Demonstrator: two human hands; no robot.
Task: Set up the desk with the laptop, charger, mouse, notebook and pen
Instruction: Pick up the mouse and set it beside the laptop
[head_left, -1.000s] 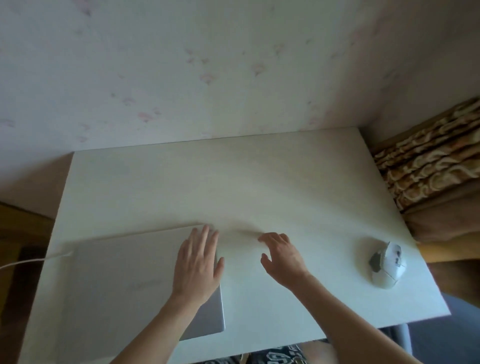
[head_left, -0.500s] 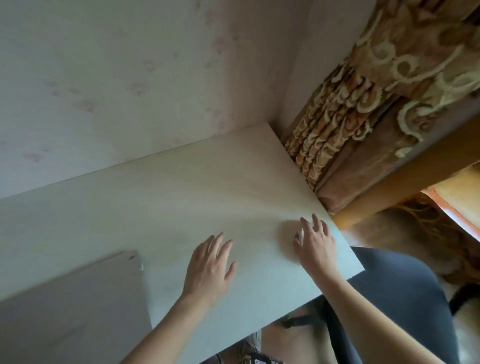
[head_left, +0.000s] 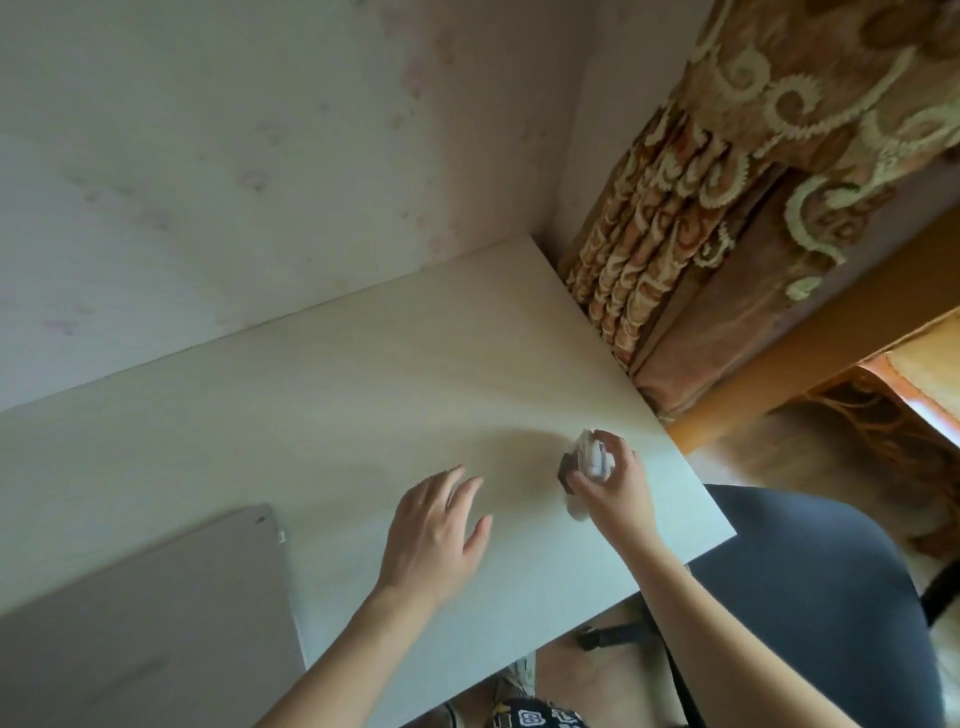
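A silver laptop (head_left: 140, 618) lies closed on the white desk (head_left: 322, 395) at the lower left, partly cut off by the frame edge. Near the desk's right front corner my right hand (head_left: 618, 488) grips a white and grey mouse (head_left: 584, 462), which looks tilted and raised a little off the surface. My left hand (head_left: 436, 530) hovers over the desk between laptop and mouse, fingers spread, holding nothing. No charger, notebook or pen is in view.
A plain wall stands behind the desk. Patterned brown and cream curtains (head_left: 727, 208) hang right of the desk's far corner. A dark blue chair (head_left: 795, 597) sits at the lower right by the desk's front edge.
The view has swung right. My left hand left the laptop lid and moved right. My right hand reached the mouse, covered it, and now grips it, lifted slightly.
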